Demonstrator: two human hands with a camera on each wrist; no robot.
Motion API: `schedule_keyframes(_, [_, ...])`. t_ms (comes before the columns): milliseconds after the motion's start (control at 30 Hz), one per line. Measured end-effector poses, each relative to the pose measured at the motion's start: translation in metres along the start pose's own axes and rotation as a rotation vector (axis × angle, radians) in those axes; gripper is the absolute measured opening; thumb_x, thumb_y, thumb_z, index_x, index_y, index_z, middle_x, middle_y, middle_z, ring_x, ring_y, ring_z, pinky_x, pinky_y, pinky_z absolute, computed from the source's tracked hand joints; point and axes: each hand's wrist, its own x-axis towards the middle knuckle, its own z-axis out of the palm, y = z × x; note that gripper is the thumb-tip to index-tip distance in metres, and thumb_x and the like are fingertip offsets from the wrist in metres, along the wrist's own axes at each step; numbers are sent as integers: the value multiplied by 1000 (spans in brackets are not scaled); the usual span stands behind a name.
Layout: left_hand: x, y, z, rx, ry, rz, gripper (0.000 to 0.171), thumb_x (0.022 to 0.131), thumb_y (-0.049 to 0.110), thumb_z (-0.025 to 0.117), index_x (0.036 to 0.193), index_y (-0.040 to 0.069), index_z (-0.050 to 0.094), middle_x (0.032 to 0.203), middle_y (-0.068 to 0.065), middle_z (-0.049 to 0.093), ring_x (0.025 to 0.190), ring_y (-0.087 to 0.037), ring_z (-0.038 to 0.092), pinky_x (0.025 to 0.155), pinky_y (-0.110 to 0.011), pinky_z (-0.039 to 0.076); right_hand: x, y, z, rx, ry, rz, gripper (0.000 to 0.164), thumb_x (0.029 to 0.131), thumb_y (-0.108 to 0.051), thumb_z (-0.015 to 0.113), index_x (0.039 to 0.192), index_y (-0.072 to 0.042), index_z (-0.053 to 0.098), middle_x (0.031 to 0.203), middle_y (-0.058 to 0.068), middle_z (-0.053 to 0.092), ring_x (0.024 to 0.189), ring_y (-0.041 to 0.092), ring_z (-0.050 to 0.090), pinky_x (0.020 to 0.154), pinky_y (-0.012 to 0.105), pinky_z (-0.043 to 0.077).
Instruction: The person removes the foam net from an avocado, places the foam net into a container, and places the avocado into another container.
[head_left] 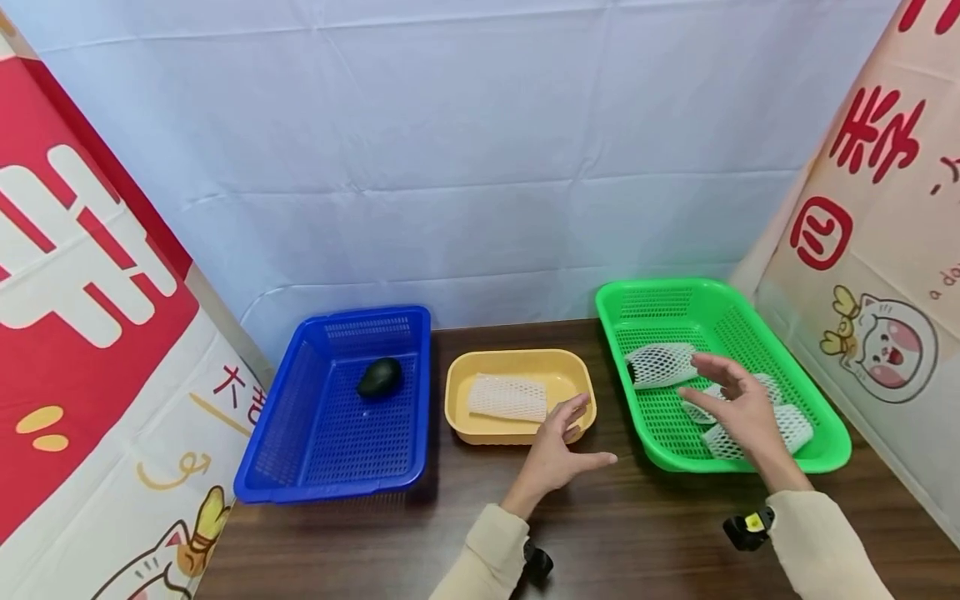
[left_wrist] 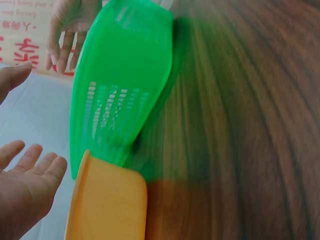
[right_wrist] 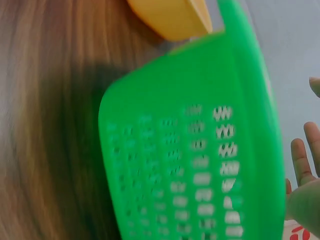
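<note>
While the left hand (head_left: 557,457) hovers, the right hand (head_left: 744,408) overhangs the green basket (head_left: 708,317).

Surroundings: dark wood-grain desk (head_left: 622,533); pale cloth backdrop (head_left: 465,167).
The backdrop, visibly creased, hangs behind the desk. Left banner (head_left: 75,367), red and white, carries a cat drawing (head_left: 146,573) at its lower end. Right banner (head_left: 862,275), cream to white, bears red characters (head_left: 862,129), a red-framed emblem (head_left: 821,233) beneath them and, lower, a round cat face (head_left: 888,354).
</note>
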Motion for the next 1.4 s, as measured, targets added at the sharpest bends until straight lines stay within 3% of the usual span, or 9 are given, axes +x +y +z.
schedule_keyframes(333, [-1, -1, 19, 88, -47, -33, 91, 75, 15, 86, 150, 15, 35, 150, 1, 37, 135, -11, 34, 107, -25, 29, -12, 23, -24, -45, 1, -22, 49, 86, -8, 75, 132, -10, 57, 118, -14, 57, 107, -4, 50, 81, 7, 39])
schedule_keyframes(633, [3, -6, 33, 254, -11, 10, 100, 76, 30, 85, 155, 23, 24, 156, 4, 25, 140, -14, 25, 108, -34, 31, -16, 33, -47, -85, 16, 13, 47, 87, -9, 74, 131, -14, 57, 114, -21, 54, 104, -5, 49, 76, 6, 39])
schedule_keyframes(733, [5, -6, 39, 268, -8, 22, 104, 76, 33, 85, 156, 24, 20, 158, 8, 18, 142, -14, 20, 110, -36, 29, -17, 35, -55, -110, 10, 39, 47, 87, -12, 75, 130, -18, 58, 112, -23, 52, 102, -6, 46, 73, 7, 38])
schedule_keyframes(833, [7, -5, 44, 273, -17, 17, 108, 75, 34, 85, 156, 24, 16, 158, 11, 13, 144, -16, 14, 111, -39, 27, -18, 36, -62, -167, 5, 85, 48, 88, -20, 75, 132, -18, 57, 114, -21, 51, 102, -5, 43, 73, 15, 37])
schedule_keyframes(933, [8, -3, 48, 285, -26, 13, 110, 74, 35, 86, 156, 25, 13, 159, 11, 10, 145, -18, 12, 111, -40, 26, -18, 35, -68, -225, -13, 124, 55, 88, -27, 74, 137, -12, 53, 116, -19, 49, 104, -1, 41, 87, 36, 41])
schedule_keyframes(1033, [9, -2, 52, 290, -32, 13, 112, 74, 35, 86, 157, 26, 10, 159, 11, 9, 145, -20, 10, 111, -41, 26, -16, 38, -74, -272, -49, 143, 62, 88, -31, 74, 139, -7, 50, 116, -19, 47, 104, 3, 40, 86, 50, 38])
schedule_keyframes(1067, [10, -2, 53, 291, -35, 12, 113, 74, 35, 86, 157, 26, 9, 159, 11, 8, 145, -19, 9, 111, -42, 26, -15, 39, -76, -282, -68, 145, 62, 88, -31, 74, 139, -6, 49, 116, -20, 47, 104, 2, 40, 85, 50, 39])
schedule_keyframes(1200, [11, -2, 57, 285, -37, 1, 116, 74, 35, 86, 157, 27, 5, 159, 11, 4, 145, -14, 3, 111, -44, 26, -11, 45, -86, -310, -156, 105, 54, 89, -26, 74, 133, -4, 52, 115, -22, 48, 100, -6, 38, 73, 26, 38])
schedule_keyframes(1400, [13, -3, 65, 257, -35, -2, 116, 76, 32, 85, 157, 22, 3, 160, 9, 2, 145, -14, 0, 111, -47, 26, 0, 52, -97, -327, -294, 7, 45, 87, -15, 74, 126, -2, 56, 113, -32, 46, 101, -18, 35, 72, 18, 38])
